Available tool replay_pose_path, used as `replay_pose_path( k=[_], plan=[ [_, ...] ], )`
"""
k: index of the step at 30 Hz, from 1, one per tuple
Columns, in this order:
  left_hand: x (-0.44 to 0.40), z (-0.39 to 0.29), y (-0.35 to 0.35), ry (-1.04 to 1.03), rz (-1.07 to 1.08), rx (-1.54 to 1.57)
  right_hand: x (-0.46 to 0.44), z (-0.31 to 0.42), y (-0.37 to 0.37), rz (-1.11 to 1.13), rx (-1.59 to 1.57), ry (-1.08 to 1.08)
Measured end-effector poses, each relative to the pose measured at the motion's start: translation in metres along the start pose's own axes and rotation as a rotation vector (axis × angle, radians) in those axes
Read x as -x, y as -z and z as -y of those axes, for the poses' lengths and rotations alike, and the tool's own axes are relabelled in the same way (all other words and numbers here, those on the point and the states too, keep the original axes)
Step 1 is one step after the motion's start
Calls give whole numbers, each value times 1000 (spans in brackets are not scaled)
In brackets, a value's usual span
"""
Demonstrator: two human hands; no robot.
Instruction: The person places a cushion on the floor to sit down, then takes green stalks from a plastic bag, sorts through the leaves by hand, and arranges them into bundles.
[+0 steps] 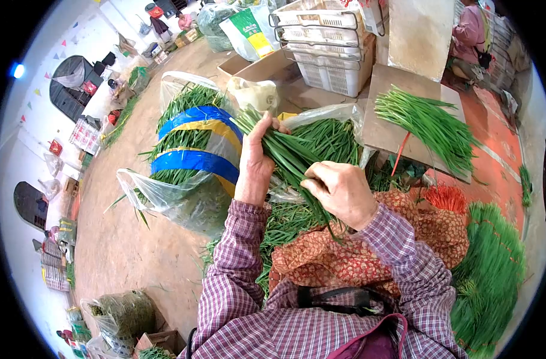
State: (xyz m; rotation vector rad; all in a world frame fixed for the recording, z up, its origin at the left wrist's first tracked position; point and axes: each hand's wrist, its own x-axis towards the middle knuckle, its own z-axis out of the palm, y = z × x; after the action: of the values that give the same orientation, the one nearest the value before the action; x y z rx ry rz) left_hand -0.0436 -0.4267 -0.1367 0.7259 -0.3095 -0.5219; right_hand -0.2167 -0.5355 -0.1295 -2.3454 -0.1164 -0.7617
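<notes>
My left hand [258, 158] is wrapped round the upper part of a bunch of long green stalks [288, 157], whose pale ends stick out above the fingers. Against the bunch's lower right side, my right hand [338, 188] has its fingers pinched on some of the leaves. Behind the bunch lies an open plastic bag of loose green stalks [329, 139]. More loose leaves [285, 227] are under my forearms, beside a red and tan patterned cloth [368, 257] over my lap.
Left stands a full plastic bag with blue and yellow bands [192, 161]. A board [377, 128] at right holds a bunch of greens [428, 122]. Tied greens [488, 281] and red ties [445, 198] are at right. White crates [327, 60] stand ahead; a person [467, 36] is at upper right.
</notes>
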Motion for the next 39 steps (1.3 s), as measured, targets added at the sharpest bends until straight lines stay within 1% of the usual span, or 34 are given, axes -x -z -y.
replay_pose_path(
  k=[1, 2, 4, 5, 6, 8, 9, 10, 12, 13, 14, 15, 16, 17, 18, 20, 21, 22, 23, 24, 26, 28, 29, 30, 32, 33, 34, 36, 37, 38, 39],
  plan=[
    [1, 0, 0, -15, -23, -10, -1, -1, 2, -26, -51, 4],
    [2, -1, 2, -17, -23, -10, -3, -3, 8, -25, -167, -29],
    [5, -3, -1, -3, 72, -212, -7, -2, 24, -46, -270, -51],
    [9, -2, -3, 14, 44, -308, -10, -2, 31, -47, -338, -114],
    [10, 0, -2, 51, 122, -291, -11, -8, 36, 17, -458, -223],
    [15, 5, 0, 132, 147, -316, -19, -15, 47, 64, -698, -350],
    [14, 9, 1, 122, 285, -317, -22, -17, 54, 88, -823, -401],
    [15, 13, 2, 183, 329, -254, -22, -24, 54, 53, -984, -476],
    [16, 19, 0, 226, 408, -154, -23, -35, 53, 18, -1218, -526],
    [18, 20, -2, 222, 437, -154, -24, -39, 53, 19, -1217, -526],
    [20, 19, -3, 221, 438, -153, -24, -41, 54, 6, -1312, -492],
    [21, 18, -5, 195, 451, -237, -25, -44, 55, -7, -1405, -457],
    [23, 17, -6, 170, 464, -321, -25, -46, 58, -7, -1405, -457],
    [25, 16, -7, 179, 412, -344, -25, -47, 62, -63, -1455, -439],
    [25, 15, -7, 179, 411, -344, -25, -47, 67, -118, -1506, -421],
    [26, 12, -5, 193, 308, -531, -22, -42, 81, -238, -1402, -414],
    [26, 12, -5, 189, 305, -530, -18, -43, 86, -238, -1355, -369],
    [27, 12, -4, 116, 254, -625, -13, -43, 92, -236, -1307, -324],
    [28, 13, -4, 42, 201, -717, -6, -38, 95, -278, -1207, -391],
    [28, 14, -3, -33, 145, -807, 5, -40, 97, -268, -1205, -388],
    [26, 25, 1, -295, 175, -1002, 28, -52, 96, -49, -778, -490],
    [41, 26, -25, -435, 166, -1199, 47, -65, 79, 215, -358, -330],
    [44, 37, -27, -611, 236, -1301, 57, -70, 75, 228, 1, -131],
    [48, 50, -31, -789, 310, -1398, 59, -56, 80, 291, 130, -295],
    [75, 75, -57, -988, 429, -1479, 71, -66, 76, 105, 122, -358],
    [92, 90, -67, -955, 527, -1520, 79, -78, 75, 23, -8, -396],
    [110, 106, -75, -919, 630, -1556, 83, -79, 84, 14, -97, -429],
    [141, 134, -86, -840, 823, -1476, 88, -71, 97, -25, -116, -433],
    [158, 153, -87, -797, 890, -1456, 96, -75, 97, -97, -160, -419],
    [173, 173, -86, -756, 953, -1435, 103, -73, 102, -97, -140, -447],
    [186, 186, -85, -721, 1000, -1370, 109, -70, 107, -88, -203, -519]
  ],
)
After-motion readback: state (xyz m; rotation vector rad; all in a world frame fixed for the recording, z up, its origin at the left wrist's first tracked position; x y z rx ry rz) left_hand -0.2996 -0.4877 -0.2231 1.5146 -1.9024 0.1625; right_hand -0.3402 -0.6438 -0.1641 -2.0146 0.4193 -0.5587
